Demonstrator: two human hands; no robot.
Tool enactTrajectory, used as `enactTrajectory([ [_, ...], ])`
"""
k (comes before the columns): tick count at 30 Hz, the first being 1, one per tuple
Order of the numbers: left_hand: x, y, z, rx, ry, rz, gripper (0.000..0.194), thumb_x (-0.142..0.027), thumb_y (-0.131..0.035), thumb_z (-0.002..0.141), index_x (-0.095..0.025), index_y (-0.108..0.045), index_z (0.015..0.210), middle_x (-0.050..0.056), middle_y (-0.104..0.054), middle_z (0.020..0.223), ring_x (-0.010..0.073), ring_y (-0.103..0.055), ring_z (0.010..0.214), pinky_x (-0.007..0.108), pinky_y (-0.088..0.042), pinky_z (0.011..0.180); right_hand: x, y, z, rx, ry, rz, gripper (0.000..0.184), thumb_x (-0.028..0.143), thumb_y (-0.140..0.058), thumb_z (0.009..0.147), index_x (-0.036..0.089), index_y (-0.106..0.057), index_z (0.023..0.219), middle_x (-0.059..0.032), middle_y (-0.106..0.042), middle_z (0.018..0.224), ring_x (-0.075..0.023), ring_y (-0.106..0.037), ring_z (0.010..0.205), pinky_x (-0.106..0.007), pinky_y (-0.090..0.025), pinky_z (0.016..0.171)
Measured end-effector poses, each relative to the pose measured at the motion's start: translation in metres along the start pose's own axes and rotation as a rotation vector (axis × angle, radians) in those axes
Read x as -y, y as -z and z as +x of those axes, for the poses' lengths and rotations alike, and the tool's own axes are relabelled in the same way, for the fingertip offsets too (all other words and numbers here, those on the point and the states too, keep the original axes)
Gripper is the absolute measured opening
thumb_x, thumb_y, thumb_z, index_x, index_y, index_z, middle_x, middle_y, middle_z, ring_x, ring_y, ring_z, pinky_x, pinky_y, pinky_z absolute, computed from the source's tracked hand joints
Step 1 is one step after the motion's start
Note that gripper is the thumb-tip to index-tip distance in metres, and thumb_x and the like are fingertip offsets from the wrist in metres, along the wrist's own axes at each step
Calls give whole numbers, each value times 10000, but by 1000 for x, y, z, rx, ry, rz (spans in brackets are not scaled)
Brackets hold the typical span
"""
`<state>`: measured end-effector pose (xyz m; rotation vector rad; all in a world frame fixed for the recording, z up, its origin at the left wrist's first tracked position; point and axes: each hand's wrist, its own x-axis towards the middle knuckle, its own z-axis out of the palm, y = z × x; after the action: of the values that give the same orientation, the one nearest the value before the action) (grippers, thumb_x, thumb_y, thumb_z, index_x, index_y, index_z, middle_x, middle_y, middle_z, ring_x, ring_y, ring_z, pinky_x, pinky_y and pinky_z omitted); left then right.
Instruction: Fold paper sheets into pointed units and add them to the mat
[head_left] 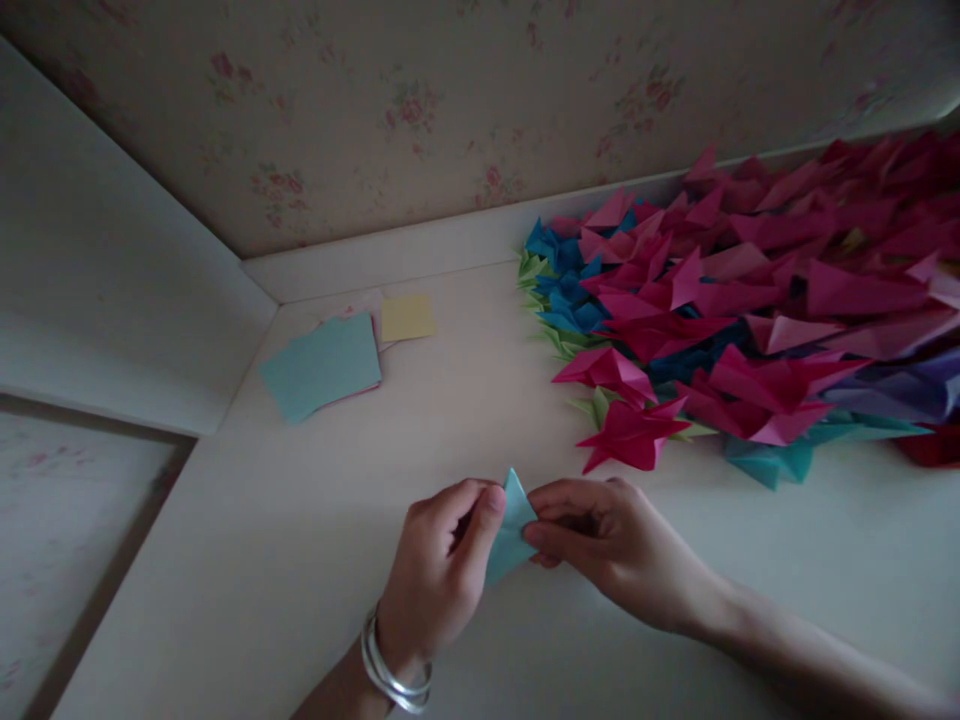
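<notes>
Between my hands is a light turquoise piece of folded paper (511,538), its pointed tip facing up and away from me. My left hand (448,545) grips its left side, thumb on top and fingers curled. On the right side, my right hand (592,535) pinches the paper's edge between thumb and fingers. Part of the paper is hidden under the left fingers. Two silver bangles circle my left wrist. Just beyond my right hand lies a folded pink paper piece (634,436) at the near edge of a large pile.
Folded paper shapes (757,290) in pink, blue, green and purple cover the table's right side. A stack of turquoise sheets (326,365) lies back left, beside a small yellow sheet (407,317). A flowered wall (420,120) rises behind; a white panel (112,230) stands left.
</notes>
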<state>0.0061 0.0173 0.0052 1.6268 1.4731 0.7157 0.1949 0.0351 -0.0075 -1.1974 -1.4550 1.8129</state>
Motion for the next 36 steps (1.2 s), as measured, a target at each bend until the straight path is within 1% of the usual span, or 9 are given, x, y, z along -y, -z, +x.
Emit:
enactTrajectory([
  [3, 1, 1, 1, -15, -27, 33, 311, -355, -478, 992, -180, -602, 768, -38, -502, 588, 105, -454, 529, 205, -323, 500, 1, -2, -1, 61, -30, 44, 166, 270, -652, 883, 176, -757, 972, -25, -724, 760, -152, -657, 704, -233, -516, 647],
  [8, 3, -1, -1, -27, 9, 25, 325, -357, -450, 998, -197, -522, 725, -58, -438, 571, 110, -422, 516, 217, -310, 506, 2, -1, -1, 74, -21, 18, 203, 280, -637, 894, 168, -765, 1006, -36, -724, 777, -155, -639, 705, -242, -507, 646],
  [15, -1, -2, 0, 31, 49, -32, 336, -372, -390, 1027, -207, -513, 761, -48, -472, 622, 122, -453, 571, 218, -349, 552, 0, -3, -5, -6, 111, -223, 190, 311, -609, 923, 216, -774, 926, -22, -721, 724, -161, -627, 636, -235, -472, 560],
  [19, 1, -6, -1, -37, 2, 92, 323, -334, -366, 1031, -203, -533, 789, -49, -470, 594, 122, -466, 532, 235, -328, 535, -3, -8, -8, -41, 204, -296, 179, 317, -629, 917, 226, -783, 913, -21, -727, 696, -144, -599, 562, -225, -451, 516],
  [22, 3, -9, -3, -72, -38, 154, 285, -301, -379, 1025, -198, -550, 822, -63, -436, 563, 113, -447, 477, 236, -299, 500, -3, -11, -10, -44, 220, -324, 160, 290, -638, 912, 223, -781, 889, -22, -727, 694, -141, -597, 555, -227, -450, 515],
  [25, 3, -9, -4, -92, -61, 143, 266, -294, -392, 1020, -192, -581, 863, -61, -446, 561, 111, -452, 466, 227, -306, 490, 0, -12, -11, 7, 165, -260, 161, 279, -633, 913, 212, -778, 895, -26, -737, 718, -155, -640, 597, -229, -477, 531],
  [28, 1, -7, -3, -106, -20, 88, 294, -340, -399, 1022, -197, -591, 852, -51, -477, 570, 117, -470, 484, 222, -326, 495, 4, -9, -9, 16, 86, -138, 168, 280, -632, 910, 196, -777, 904, -28, -735, 712, -172, -682, 646, -233, -516, 568],
  [32, -2, -6, -2, -25, 68, -19, 329, -406, -359, 1031, -204, -599, 931, -31, -538, 596, 133, -522, 530, 220, -370, 524, 5, -2, -3, -100, 80, 25, 181, 321, -668, 886, 188, -786, 922, -35, -744, 749, -177, -709, 677, -246, -567, 614],
  [36, -2, -8, -5, 36, 80, -61, 359, -438, -374, 1021, -209, -578, 834, -63, -405, 497, 122, -414, 439, 225, -293, 439, 2, 1, 0, -208, 68, 189, 230, 366, -738, 830, 190, -788, 971, -43, -770, 798, -174, -725, 675, -263, -603, 637],
])
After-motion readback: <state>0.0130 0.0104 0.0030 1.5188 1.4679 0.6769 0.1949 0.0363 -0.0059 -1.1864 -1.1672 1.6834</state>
